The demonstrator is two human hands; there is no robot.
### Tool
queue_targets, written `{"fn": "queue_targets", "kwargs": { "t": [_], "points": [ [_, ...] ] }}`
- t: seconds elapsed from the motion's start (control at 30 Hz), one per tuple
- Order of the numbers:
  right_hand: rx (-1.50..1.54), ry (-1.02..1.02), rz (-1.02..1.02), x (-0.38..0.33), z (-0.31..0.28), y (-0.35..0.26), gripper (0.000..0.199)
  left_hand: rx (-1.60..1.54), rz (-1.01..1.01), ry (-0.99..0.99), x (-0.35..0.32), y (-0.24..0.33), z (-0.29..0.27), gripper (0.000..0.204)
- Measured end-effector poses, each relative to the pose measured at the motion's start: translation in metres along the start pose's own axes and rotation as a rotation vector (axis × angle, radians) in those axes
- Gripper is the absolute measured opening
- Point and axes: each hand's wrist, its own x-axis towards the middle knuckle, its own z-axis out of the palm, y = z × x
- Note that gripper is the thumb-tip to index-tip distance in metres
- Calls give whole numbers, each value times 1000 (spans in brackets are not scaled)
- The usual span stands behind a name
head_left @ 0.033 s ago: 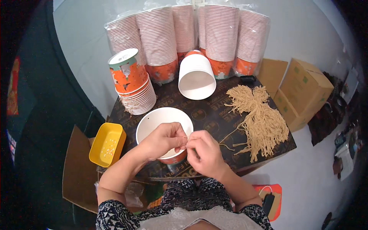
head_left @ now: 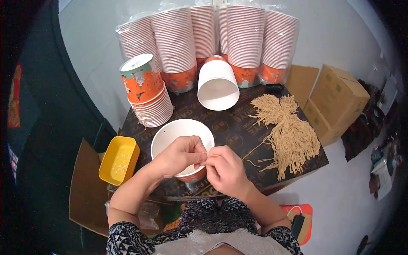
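Over the near right rim of a white-lined paper bucket (head_left: 170,134), my two hands meet with their fingertips close together. My left hand (head_left: 182,154) pinches what looks like a thin tan string at the rim. My right hand (head_left: 227,170) is closed on the same string, fingers curled. Tan strands (head_left: 253,163) lie on the table just right of my right hand, by a large bundle of tan strings (head_left: 293,140). The bucket stands upright with an orange and green outside; a small hole shows in its far left wall. The fingers hide the string's end.
A yellow tray (head_left: 105,163) with small white pieces sits at the left edge. Behind it stands a stack of orange buckets (head_left: 148,95). A white bucket (head_left: 219,91) lies on its side before tall plastic-wrapped bucket stacks (head_left: 174,40). Cardboard boxes (head_left: 340,91) stand right of the table (head_left: 233,121).
My right hand has shifted very slightly at the fingertips. Everything else looks the same.
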Motion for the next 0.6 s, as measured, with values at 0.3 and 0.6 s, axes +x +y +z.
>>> {"fn": "queue_targets", "kwargs": {
  "t": [0.3, 0.6],
  "points": [
    [117, -78, 21, 9, -5, 27, 21, 56, 106, -30, -5, -9, 1, 8],
    [279, -124, 216, 8, -2, 16, 20, 753, 590, 260, -15, -3, 26, 20]
  ]
}}
